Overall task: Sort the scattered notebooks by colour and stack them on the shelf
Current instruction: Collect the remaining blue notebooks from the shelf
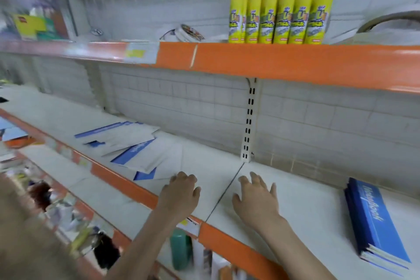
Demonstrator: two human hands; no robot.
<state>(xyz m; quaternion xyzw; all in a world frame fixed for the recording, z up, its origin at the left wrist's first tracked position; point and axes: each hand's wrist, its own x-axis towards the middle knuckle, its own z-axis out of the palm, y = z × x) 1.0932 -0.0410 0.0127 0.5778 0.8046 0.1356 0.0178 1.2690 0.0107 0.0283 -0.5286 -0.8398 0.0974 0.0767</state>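
Both palms down over the white shelf (295,202), holding nothing: left hand (180,195) with fingers loosely bent, right hand (255,198) with fingers spread. Scattered white-and-blue notebooks (134,145) just left and far of the left hand. Neat blue notebook stack (375,223) at right, well apart. Yellow cans (281,13) on the orange-edged upper shelf (295,61).

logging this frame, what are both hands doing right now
Left hand: open, holding nothing, fingers over the white shelf.
Right hand: open, fingers spread, holding nothing.

white shelf (306,200) | scattered white-and-blue notebooks (136,150) left | blue notebook stack (372,218) right
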